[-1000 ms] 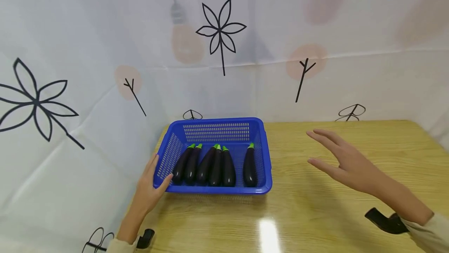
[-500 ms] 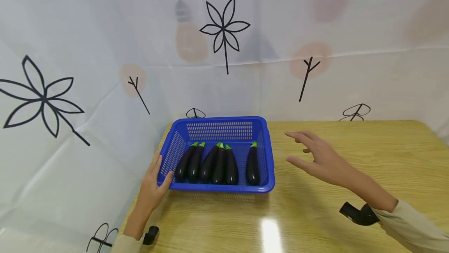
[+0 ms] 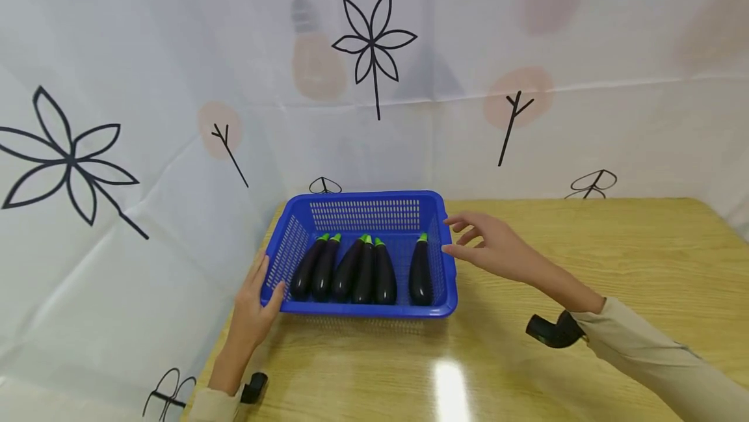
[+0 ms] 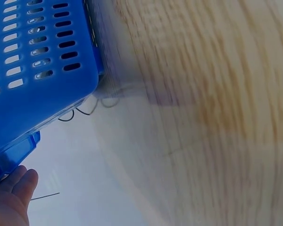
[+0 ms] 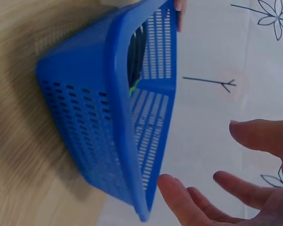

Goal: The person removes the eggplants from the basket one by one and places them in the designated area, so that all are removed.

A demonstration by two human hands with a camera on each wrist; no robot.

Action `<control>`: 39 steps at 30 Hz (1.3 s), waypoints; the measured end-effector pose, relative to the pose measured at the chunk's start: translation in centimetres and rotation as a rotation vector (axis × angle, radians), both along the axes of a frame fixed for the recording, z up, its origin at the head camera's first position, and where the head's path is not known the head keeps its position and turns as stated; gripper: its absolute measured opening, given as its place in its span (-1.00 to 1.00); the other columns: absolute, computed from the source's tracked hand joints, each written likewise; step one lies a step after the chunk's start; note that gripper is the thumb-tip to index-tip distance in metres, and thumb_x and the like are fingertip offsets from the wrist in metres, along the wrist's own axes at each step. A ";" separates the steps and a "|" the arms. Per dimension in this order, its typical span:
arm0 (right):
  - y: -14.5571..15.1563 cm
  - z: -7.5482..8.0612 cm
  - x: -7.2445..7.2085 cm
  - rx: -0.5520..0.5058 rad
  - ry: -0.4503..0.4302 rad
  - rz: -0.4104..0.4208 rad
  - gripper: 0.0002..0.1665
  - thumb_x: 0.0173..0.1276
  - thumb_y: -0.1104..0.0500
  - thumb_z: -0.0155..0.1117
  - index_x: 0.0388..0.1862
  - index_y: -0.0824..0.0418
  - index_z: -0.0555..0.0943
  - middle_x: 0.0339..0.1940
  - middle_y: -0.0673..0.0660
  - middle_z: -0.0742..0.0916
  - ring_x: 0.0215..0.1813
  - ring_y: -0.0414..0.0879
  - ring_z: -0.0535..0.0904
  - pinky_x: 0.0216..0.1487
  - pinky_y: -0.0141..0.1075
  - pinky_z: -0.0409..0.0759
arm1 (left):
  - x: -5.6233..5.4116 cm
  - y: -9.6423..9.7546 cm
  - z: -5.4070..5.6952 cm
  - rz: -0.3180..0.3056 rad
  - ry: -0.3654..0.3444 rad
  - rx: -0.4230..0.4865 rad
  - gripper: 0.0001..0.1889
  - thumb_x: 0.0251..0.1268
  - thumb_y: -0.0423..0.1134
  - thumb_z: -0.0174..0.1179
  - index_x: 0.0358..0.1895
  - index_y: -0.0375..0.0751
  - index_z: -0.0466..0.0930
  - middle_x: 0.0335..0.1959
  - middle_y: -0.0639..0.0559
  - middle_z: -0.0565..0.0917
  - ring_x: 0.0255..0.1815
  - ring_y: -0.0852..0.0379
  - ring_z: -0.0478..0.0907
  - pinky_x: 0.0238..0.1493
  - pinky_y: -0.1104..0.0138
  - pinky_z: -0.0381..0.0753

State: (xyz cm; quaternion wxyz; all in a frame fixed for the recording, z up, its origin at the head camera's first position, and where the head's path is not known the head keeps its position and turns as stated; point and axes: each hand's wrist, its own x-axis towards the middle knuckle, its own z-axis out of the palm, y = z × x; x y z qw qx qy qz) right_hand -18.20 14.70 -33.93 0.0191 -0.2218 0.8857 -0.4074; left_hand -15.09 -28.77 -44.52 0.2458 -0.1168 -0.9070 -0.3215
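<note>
A blue plastic basket with slotted walls stands on the table. Several dark eggplants with green stems lie in it, mostly grouped left of its middle, while a single eggplant lies apart near the right wall. My left hand holds the basket at its left front corner, thumb over the rim and fingers along the outside. Beside the right rim hovers my right hand, thumb and fingers spread apart. The right wrist view shows this right hand holding nothing, a small gap off the basket.
The wood-grain table extends to the right of the basket and in front of it. A white cloth printed with black flower outlines hangs behind and on the left. Black wrist mounts sit at both wrists.
My right hand has moved left across the table, up to the basket's right rim. The left hand keeps its place on the basket, and the eggplants lie as before.
</note>
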 end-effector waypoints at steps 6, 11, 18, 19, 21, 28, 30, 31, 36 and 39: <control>-1.6 0.3 -1.5 -0.025 -0.183 0.004 -0.39 0.29 -0.05 0.27 0.18 0.30 0.44 0.01 0.31 0.58 -0.13 0.07 0.64 -0.23 -0.19 0.63 | -0.2 0.0 -0.1 -0.008 0.016 0.010 -0.34 0.25 -0.31 0.16 0.41 -0.39 0.17 0.45 -0.15 0.17 0.37 -0.21 0.20 0.17 -0.17 0.28; -3.2 0.2 -2.8 -0.050 -0.316 0.060 -0.41 0.28 0.00 0.29 0.15 0.34 0.42 -0.08 0.30 0.59 -0.24 0.06 0.66 -0.25 -0.18 0.65 | -0.2 0.1 -0.1 -0.008 0.009 0.014 -0.33 0.25 -0.30 0.16 0.40 -0.39 0.17 0.44 -0.15 0.18 0.37 -0.21 0.19 0.19 -0.17 0.26; -5.6 0.0 -4.3 0.148 -0.385 0.056 -0.37 0.25 0.00 0.32 0.14 0.39 0.42 -0.15 0.27 0.59 -0.29 0.06 0.63 -0.32 -0.22 0.65 | -0.2 0.2 -0.3 -0.014 0.009 0.022 -0.34 0.24 -0.31 0.16 0.40 -0.40 0.18 0.44 -0.18 0.19 0.37 -0.22 0.20 0.19 -0.17 0.26; -5.9 -0.1 -4.5 0.193 -0.382 0.049 -0.36 0.25 0.00 0.32 0.15 0.39 0.42 -0.15 0.27 0.60 -0.31 0.07 0.64 -0.34 -0.23 0.64 | -0.1 0.2 -0.3 -0.014 0.009 0.023 -0.34 0.25 -0.31 0.16 0.40 -0.40 0.18 0.43 -0.18 0.19 0.37 -0.22 0.20 0.18 -0.17 0.27; -6.8 0.0 -4.8 0.271 -0.377 0.043 -0.35 0.25 -0.01 0.31 0.16 0.39 0.41 -0.13 0.25 0.59 -0.38 0.05 0.64 -0.39 -0.23 0.64 | -0.1 0.2 -0.2 -0.015 0.012 0.025 -0.34 0.25 -0.31 0.16 0.40 -0.41 0.18 0.43 -0.20 0.20 0.37 -0.23 0.20 0.18 -0.17 0.27; -8.9 -0.4 -6.3 0.368 -0.443 -0.029 -0.40 0.17 0.04 0.38 0.05 0.41 0.47 -0.08 0.30 0.63 -0.43 0.12 0.68 -0.49 -0.20 0.64 | -0.1 0.2 0.2 -0.004 0.004 0.029 -0.35 0.27 -0.30 0.14 0.40 -0.39 0.18 0.44 -0.18 0.18 0.37 -0.23 0.19 0.19 -0.18 0.26; -9.4 -0.7 -6.8 0.370 -0.469 -0.061 -0.41 0.14 0.08 0.40 0.03 0.41 0.45 -0.02 0.34 0.61 -0.45 0.16 0.68 -0.52 -0.17 0.64 | -0.1 0.1 0.3 -0.002 0.003 0.026 -0.35 0.27 -0.29 0.14 0.40 -0.39 0.18 0.44 -0.16 0.17 0.38 -0.22 0.18 0.21 -0.17 0.24; -9.6 -1.0 -7.1 0.375 -0.480 -0.073 -0.41 0.13 0.11 0.41 0.02 0.42 0.43 -0.02 0.36 0.60 -0.47 0.17 0.68 -0.53 -0.16 0.64 | -0.1 0.1 0.4 -0.002 0.002 0.025 -0.35 0.27 -0.29 0.14 0.40 -0.39 0.17 0.44 -0.16 0.17 0.38 -0.22 0.18 0.21 -0.17 0.24; -10.5 -2.5 -7.8 0.406 -0.532 -0.119 -0.33 0.05 0.23 0.43 0.08 0.40 0.33 0.09 0.43 0.47 -0.49 0.25 0.65 -0.52 -0.08 0.64 | -0.1 0.1 0.4 -0.002 -0.003 0.024 -0.35 0.26 -0.30 0.15 0.40 -0.40 0.18 0.44 -0.16 0.17 0.38 -0.22 0.18 0.21 -0.16 0.24; -11.2 -3.5 -7.8 0.419 -0.574 -0.132 -0.32 0.03 0.30 0.43 0.10 0.38 0.31 0.13 0.43 0.40 -0.48 0.27 0.64 -0.52 -0.08 0.64 | 0.0 0.2 0.4 -0.003 -0.005 0.027 -0.35 0.26 -0.31 0.15 0.39 -0.41 0.18 0.44 -0.17 0.17 0.38 -0.23 0.19 0.20 -0.16 0.25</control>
